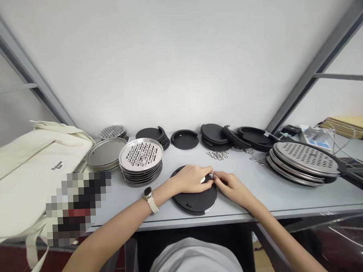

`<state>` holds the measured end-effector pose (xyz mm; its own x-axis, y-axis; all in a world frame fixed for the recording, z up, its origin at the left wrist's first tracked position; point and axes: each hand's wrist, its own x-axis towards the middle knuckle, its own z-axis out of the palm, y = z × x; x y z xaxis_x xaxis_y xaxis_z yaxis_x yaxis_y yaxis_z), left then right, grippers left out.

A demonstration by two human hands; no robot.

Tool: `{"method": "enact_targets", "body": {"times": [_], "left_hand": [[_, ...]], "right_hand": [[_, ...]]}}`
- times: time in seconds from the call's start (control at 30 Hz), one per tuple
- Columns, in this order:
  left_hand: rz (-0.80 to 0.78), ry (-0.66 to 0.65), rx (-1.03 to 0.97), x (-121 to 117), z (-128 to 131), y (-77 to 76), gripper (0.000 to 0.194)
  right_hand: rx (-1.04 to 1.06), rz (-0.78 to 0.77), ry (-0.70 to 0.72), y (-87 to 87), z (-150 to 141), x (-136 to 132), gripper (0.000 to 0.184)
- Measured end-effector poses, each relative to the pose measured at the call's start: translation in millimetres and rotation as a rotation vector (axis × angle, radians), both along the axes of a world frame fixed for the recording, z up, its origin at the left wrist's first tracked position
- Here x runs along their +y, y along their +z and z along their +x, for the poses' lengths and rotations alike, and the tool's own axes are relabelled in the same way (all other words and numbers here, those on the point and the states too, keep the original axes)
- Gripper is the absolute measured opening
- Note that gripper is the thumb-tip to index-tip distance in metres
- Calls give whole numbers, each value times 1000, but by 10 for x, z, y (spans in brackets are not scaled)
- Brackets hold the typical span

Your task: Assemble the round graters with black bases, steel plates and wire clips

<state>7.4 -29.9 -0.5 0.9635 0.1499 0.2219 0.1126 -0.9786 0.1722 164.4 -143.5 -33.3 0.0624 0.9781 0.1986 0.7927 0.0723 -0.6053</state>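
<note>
Black and round, a flat disc (199,199) lies on the table (280,200) in front of us, near the front edge. Our left hand (195,178) rests across its top, fingers curling towards the right rim. Our right hand (232,186) meets it there, fingertips bunched around a small shiny piece (211,176). Fingers hide the contact, so we cannot tell whether either grip is closed on the piece or only touching it.

A bright sliver shows along the disc's lower right rim. Pressing unevenly from the left could, we judge, make the disc pivot or slide towards the table edge. The shiny piece, being so small, could slip from our fingertips if pushed at an angle, or nip skin against the rim.

Left of the disc stands a stack of grater plates (141,153) with raised teeth; a careless sweep of our left forearm could scrape them or topple the pile.
</note>
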Motion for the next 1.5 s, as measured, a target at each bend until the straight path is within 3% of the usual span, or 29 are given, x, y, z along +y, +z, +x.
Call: {"method": "enact_targets", "body": {"times": [1.0, 1.27, 1.5], "left_hand": [[10, 5, -26, -28, -13, 35, 20], [-98, -13, -61, -27, -12, 30, 30], [-227, -19, -51, -10, -6, 22, 27]], "right_hand": [[-2, -3, 32, 39, -1, -12, 31], [-11, 6, 4, 15, -5, -10, 30], [0, -12, 18, 23, -6, -12, 30]]}}
